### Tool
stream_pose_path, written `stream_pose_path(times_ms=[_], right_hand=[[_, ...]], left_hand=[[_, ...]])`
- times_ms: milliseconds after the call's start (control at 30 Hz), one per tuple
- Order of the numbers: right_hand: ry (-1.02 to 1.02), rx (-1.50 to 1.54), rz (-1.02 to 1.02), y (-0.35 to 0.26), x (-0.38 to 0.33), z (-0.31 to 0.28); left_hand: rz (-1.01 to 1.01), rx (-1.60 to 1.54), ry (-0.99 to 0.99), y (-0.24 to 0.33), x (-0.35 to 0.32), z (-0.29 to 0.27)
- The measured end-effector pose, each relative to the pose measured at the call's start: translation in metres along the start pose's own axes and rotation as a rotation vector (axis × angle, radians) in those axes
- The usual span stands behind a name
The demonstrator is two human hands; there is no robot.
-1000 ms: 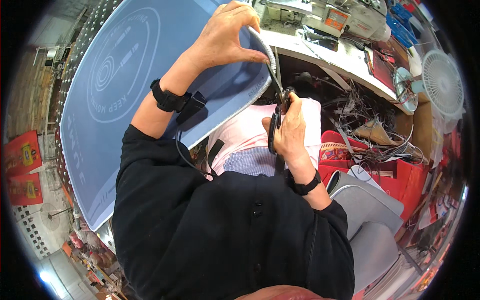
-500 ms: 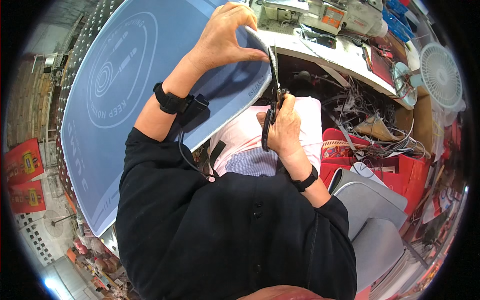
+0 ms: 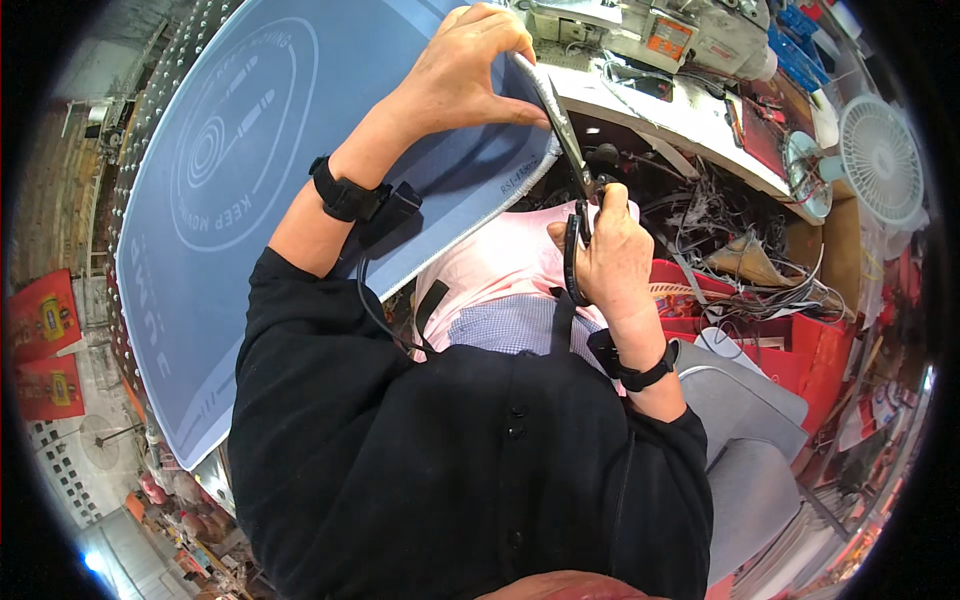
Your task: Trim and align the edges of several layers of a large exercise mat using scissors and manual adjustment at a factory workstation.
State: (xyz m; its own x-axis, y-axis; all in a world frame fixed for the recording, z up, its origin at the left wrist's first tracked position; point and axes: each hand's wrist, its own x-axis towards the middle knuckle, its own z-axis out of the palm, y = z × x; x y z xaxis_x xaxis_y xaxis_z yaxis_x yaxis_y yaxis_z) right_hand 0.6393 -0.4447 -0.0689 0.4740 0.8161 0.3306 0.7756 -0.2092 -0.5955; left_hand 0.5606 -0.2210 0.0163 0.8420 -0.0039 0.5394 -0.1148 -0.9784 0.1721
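Observation:
A large blue mat (image 3: 330, 110) with pale printing and a white overlocked edge stretches across the left and rests partly over my lap. My left hand (image 3: 460, 80) pinches its far right corner, thumb below and fingers curled over the edge. In my right hand (image 3: 615, 260) is a pair of scissors (image 3: 572, 148) with black handles. Their blades point up and lie along the stitched edge beside my left thumb, and they look nearly together. Whether a thread sits between the blades is too small to tell.
A sewing machine (image 3: 690, 45) stands on the white worktable (image 3: 650, 115) ahead. To the right are a small white fan (image 3: 880, 160) and tangled cords and scraps (image 3: 740, 260). Grey folded mats (image 3: 740, 400) lie by red material (image 3: 815, 360) at my right side.
My right hand has moved right with the scissors, which now tilt up and left, their blades closer together. My left hand and the mat's corner have shifted slightly right.

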Motion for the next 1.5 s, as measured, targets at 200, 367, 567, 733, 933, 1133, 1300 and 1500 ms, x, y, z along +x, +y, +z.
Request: stream_pose_path(times_ms=[200, 367, 567, 733, 933, 1133, 1300, 1500], right_hand=[[-0.139, 0.092, 0.071, 0.007, 0.0, -0.004], [-0.129, -0.012, -0.001, 0.009, 0.005, -0.015], [-0.218, -0.119, 0.021, 0.004, 0.018, -0.034], [-0.219, -0.003, 0.013, 0.01, 0.012, -0.029], [-0.222, 0.04, 0.051, 0.007, 0.013, -0.025], [-0.237, 0.085, 0.088, 0.008, 0.012, -0.018], [-0.246, 0.267, 0.133, 0.006, 0.008, -0.01], [-0.201, 0.176, 0.061, 0.014, 0.003, -0.003]], left_hand=[[0.029, -0.027, 0.042, -0.001, 0.002, 0.002], [0.06, -0.025, 0.024, 0.001, 0.004, 0.0], [0.059, 0.007, 0.013, 0.0, 0.005, 0.001], [0.059, -0.006, 0.012, 0.001, 0.006, 0.005], [0.01, -0.016, 0.025, -0.007, 0.001, 0.012], [0.035, -0.031, 0.044, -0.01, 0.001, 0.016], [0.038, -0.037, 0.046, -0.009, 0.001, 0.019], [0.024, -0.041, 0.064, -0.009, -0.001, 0.022]])
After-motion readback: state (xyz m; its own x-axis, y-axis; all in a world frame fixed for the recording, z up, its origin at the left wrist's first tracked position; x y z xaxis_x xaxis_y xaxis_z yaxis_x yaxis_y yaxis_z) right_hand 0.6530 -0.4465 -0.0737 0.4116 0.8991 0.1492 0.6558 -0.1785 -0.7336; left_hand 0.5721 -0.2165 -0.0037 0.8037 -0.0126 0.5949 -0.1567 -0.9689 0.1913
